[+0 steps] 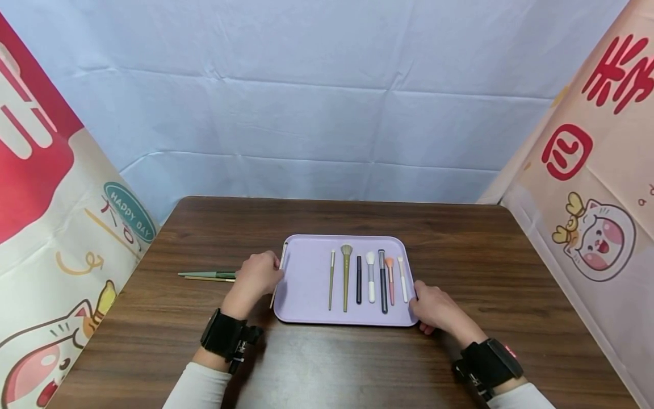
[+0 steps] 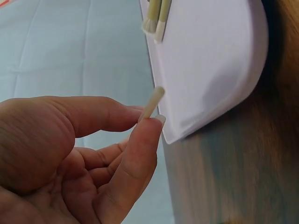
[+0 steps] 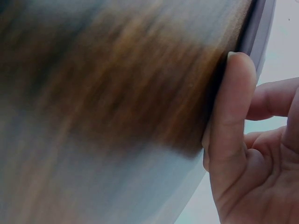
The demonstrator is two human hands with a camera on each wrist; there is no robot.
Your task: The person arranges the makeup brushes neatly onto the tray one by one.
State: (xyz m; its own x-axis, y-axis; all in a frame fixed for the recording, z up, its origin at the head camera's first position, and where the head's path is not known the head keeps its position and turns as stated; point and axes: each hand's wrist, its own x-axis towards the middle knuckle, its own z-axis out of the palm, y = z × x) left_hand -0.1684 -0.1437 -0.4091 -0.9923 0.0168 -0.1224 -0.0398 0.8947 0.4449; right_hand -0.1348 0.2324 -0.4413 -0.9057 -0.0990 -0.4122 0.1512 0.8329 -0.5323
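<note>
A lilac tray lies on the table with several makeup brushes side by side on its right half, among them a large green one, a black one and a pink one. At the tray's left edge my left hand pinches a slim pale brush between thumb and finger. The brush slants along the outside of the rim. My right hand holds the tray's near right corner, the thumb along its outer side. Its other fingers are partly hidden.
Two green-handled brushes lie on the wooden table left of my left hand, which covers their right ends. A pale blue cloth hangs behind the table. Printed cloths stand at both sides.
</note>
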